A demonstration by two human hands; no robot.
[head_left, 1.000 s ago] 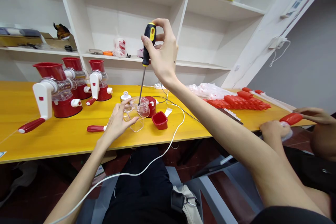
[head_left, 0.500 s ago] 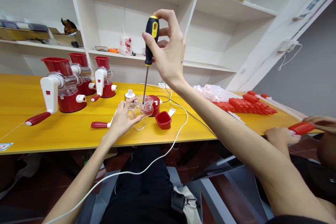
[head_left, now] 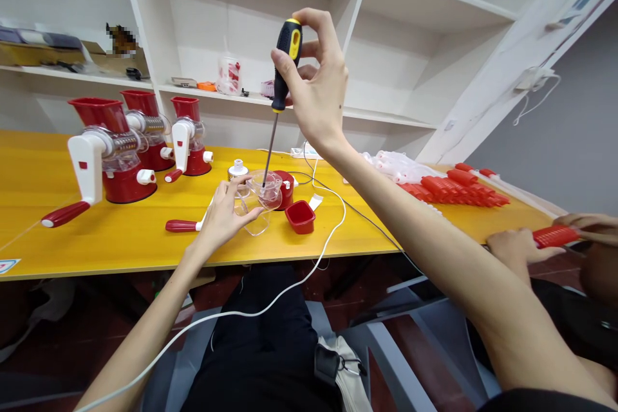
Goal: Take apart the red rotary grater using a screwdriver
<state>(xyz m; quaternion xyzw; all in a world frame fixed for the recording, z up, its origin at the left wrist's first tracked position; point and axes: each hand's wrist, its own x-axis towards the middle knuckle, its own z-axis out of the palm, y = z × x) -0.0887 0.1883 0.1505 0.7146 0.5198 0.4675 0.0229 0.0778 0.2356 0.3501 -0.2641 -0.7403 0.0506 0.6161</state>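
Note:
My right hand [head_left: 316, 77] grips the black and yellow handle of a screwdriver [head_left: 288, 45], thumb on one side and fingers on the other. The shaft slants down, its tip inside a clear plastic housing [head_left: 255, 226]. Around the housing's left side, the fingers and thumb of my left hand [head_left: 224, 214] are closed, holding it at the table. Just behind and right of it sits a red base [head_left: 286, 193], partly hidden. In front of that is a red square hopper [head_left: 300, 217]. A crank with a red handle [head_left: 181, 226] lies left, partly behind my left hand.
Several assembled red and white rotary graters [head_left: 128, 183] stand at the left on the yellow table [head_left: 203, 254]. A white cable [head_left: 270, 309] runs across my lap. Red ribbed parts [head_left: 454, 188] are piled at the right, where another person's hand [head_left: 514, 248] holds one.
The screwdriver's handle has tipped a little to the right along with my right hand, its tip staying in the clear housing. The whole view has shifted slightly.

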